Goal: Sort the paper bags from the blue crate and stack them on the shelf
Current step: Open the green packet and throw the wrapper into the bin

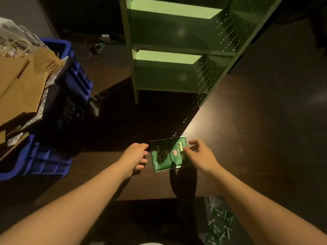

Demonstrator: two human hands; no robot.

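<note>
A small green paper bag (169, 153) is pinched at its right edge by the right hand (199, 156) above the dark floor (256, 129), the left hand (136, 155) (fingers loosely curled, holding nothing) is kept just beside it, the blue crate (53, 106) full of brown bags (23, 85) is seen at left, and the green shelf (177, 55) is found beyond.

Dark wooden floor (256, 138) carries all items. Directly on it: a green metal shelf unit (169, 55) on legs, a blue crate (53, 156) at left, a flat green paper bag (168, 154) in front, a patterned green sheet (219, 225) at lower right, and cables (95, 55) behind the crate.
</note>
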